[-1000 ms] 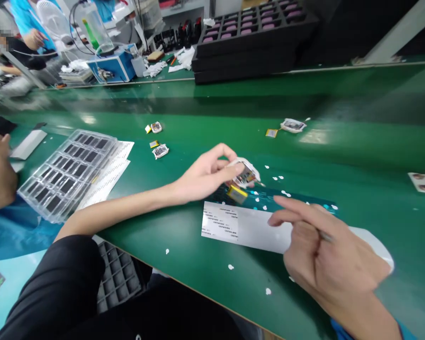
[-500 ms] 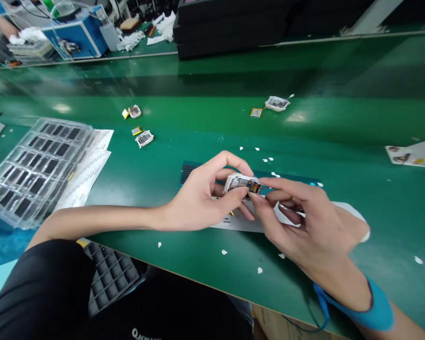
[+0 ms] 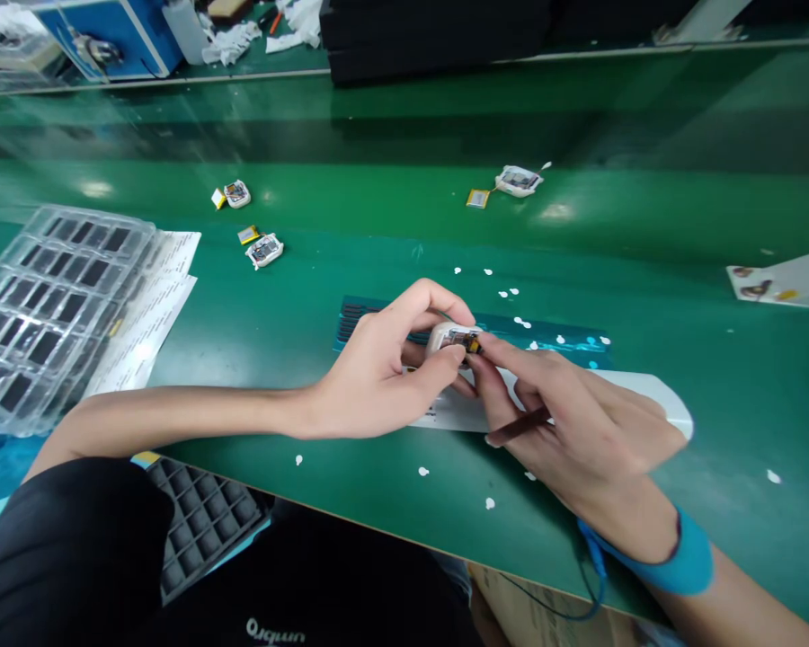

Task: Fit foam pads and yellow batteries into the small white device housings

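Observation:
My left hand (image 3: 384, 373) pinches a small white device shell (image 3: 450, 338) with a circuit board inside, holding it just above a white label sheet (image 3: 637, 395). My right hand (image 3: 566, 422) meets it from the right, its fingertips pressed on the board's yellow part. A thin dark stick-like tool (image 3: 520, 426) is tucked under the right hand's fingers. A blue strap (image 3: 680, 557) circles my right wrist. A teal strip (image 3: 559, 334) lies behind the hands on the green bench (image 3: 377, 279).
A clear plastic tray (image 3: 47, 305) of dark parts rests on printed sheets (image 3: 155, 305) at left. Three more white devices (image 3: 264, 251) (image 3: 235, 192) (image 3: 518, 180) with yellow batteries lie beyond. Black foam trays (image 3: 431, 36) stand at the back. White scraps dot the bench.
My right hand came in from the lower right to meet the device in my left hand. Both hands drew closer to me and the view tilted down.

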`<state>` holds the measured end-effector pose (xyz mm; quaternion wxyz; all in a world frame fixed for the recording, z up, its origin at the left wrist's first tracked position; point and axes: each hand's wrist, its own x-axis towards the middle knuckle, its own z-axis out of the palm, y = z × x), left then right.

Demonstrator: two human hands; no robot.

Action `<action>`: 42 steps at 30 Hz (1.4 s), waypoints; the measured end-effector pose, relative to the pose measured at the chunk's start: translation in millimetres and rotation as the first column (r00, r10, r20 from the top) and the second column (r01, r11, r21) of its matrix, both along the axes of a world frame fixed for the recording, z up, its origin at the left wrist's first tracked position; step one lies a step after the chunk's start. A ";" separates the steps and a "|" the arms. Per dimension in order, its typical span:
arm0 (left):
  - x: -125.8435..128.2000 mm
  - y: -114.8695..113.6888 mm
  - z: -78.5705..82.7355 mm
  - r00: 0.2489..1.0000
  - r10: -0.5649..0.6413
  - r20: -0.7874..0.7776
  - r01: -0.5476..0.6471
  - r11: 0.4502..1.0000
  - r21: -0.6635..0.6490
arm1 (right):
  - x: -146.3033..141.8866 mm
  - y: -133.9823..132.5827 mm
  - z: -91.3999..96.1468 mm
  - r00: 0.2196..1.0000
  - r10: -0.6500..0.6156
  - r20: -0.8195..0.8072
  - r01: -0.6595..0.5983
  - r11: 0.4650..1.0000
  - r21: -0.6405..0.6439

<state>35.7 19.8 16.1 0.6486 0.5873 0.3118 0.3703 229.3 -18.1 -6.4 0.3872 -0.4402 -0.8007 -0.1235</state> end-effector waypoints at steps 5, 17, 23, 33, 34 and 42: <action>-2.1 -1.4 -0.5 0.994 0.018 -0.105 -0.012 0.998 0.063 | 5.1 5.1 -0.6 0.995 0.054 0.088 -0.056 0.998 0.025; -1.0 9.1 -6.9 0.999 0.044 -0.023 -0.044 0.999 0.006 | 8.4 14.6 -0.5 0.981 0.078 -0.177 -0.113 0.973 -0.200; -1.4 8.5 -2.4 0.995 -0.059 -0.082 0.057 0.998 -0.030 | 7.8 13.9 6.1 0.994 0.056 -0.099 -0.070 0.987 -0.142; -3.9 9.8 2.7 0.990 -0.116 -0.077 0.100 0.976 -0.193 | 18.1 12.1 -1.6 0.993 0.070 0.099 -0.069 0.998 -0.013; -3.9 9.6 3.0 0.990 -0.113 -0.082 0.095 0.976 -0.194 | 18.0 12.7 -1.8 0.993 0.068 0.100 -0.067 0.998 -0.018; -3.5 10.8 2.4 0.994 -0.106 -0.027 0.098 0.972 -0.213 | 15.8 15.5 -0.8 0.997 -0.012 0.080 0.013 1.000 -0.020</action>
